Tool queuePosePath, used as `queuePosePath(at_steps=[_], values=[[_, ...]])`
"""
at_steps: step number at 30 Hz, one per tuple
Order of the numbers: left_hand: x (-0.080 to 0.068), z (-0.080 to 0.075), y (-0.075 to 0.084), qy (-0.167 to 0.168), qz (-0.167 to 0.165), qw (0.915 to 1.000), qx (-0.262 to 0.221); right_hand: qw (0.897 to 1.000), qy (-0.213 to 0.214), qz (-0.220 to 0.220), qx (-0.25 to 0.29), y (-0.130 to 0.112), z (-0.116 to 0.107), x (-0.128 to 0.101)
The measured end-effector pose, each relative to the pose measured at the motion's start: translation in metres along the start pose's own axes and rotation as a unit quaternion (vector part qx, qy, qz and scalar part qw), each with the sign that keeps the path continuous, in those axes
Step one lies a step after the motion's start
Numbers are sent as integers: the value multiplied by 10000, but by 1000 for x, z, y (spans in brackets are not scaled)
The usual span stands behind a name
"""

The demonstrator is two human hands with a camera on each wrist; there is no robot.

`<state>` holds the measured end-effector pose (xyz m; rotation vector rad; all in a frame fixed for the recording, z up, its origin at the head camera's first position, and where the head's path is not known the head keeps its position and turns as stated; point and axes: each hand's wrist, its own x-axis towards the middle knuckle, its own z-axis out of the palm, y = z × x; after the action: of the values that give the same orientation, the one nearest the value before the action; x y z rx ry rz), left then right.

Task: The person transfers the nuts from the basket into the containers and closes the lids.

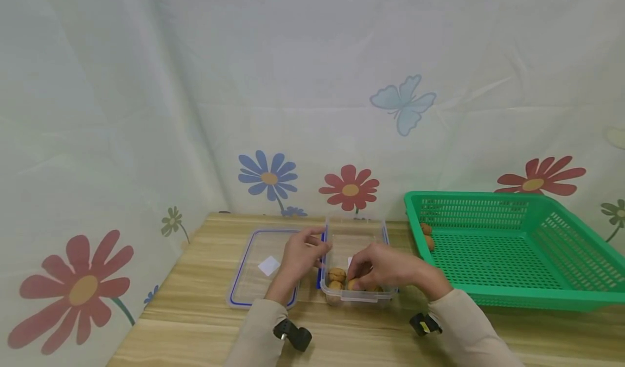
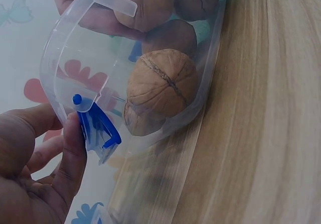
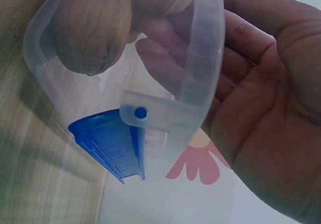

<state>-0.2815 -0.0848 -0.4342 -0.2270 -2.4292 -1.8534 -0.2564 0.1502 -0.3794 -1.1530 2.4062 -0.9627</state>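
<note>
Bright even light, soft shadows, blurred wrist close-ups

Head view above; wrist views near container (image 1: 358, 258).

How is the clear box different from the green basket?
The clear plastic container has smooth see-through walls; the green basket is solid green with slotted mesh walls. The container is smaller and narrower, the basket wide and shallow. The left hand and right hand touch the container; nothing touches the basket. Both sit on the wooden table and hold walnuts.
</note>
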Motion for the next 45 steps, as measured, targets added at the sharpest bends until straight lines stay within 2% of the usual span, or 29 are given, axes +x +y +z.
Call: queuePosePath(at_steps=[12, 21, 32, 45], values=[[-2, -2, 1, 30, 9, 10000, 0, 9998, -145, 85, 52, -4, 0, 1], [-3, -1, 3, -15, 40, 9999, -117, 9996, -22, 177, 200, -5, -3, -3], [-2, 1, 2, -44, 16, 9999, -134, 9975, 648, 273, 24, -18, -25, -21], [-1, -1, 0, -36, -9, 10000, -36, 9873, 1368, 637, -496, -33, -59, -45]])
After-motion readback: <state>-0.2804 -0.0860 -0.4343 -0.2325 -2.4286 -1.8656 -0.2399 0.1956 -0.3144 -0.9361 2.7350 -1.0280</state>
